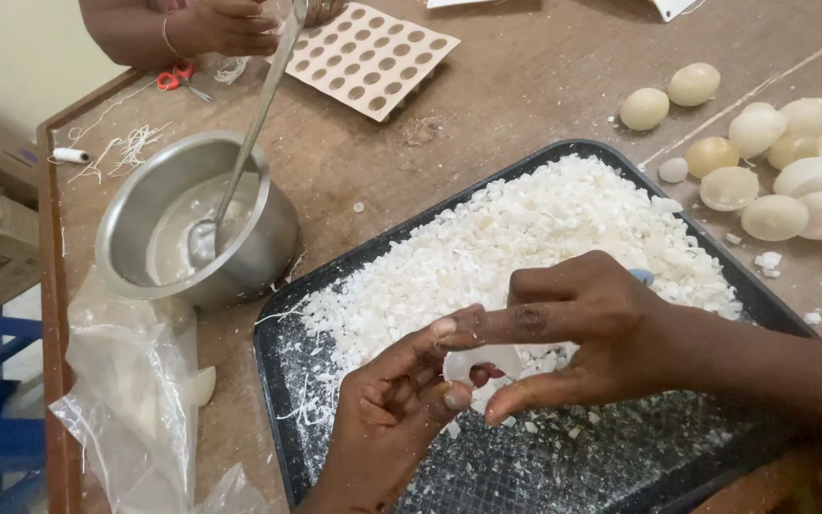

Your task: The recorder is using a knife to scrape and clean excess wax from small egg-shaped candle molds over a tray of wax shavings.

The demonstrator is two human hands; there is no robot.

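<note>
**Wax piece held over tray**

The left hand (387,409) and right hand (573,333) together pinch a white wax piece (476,362) between fingertips, above the black tray (283,381) heaped with white flakes (525,238). Pale domed castings (773,217) lie on the wooden table (525,86), beside the tray.

Item: white wax piece (476,363), thin curved shell, pinched between my hands, near edge. I log it above the dark tray (280,371) of white flakes (525,238).
</note>
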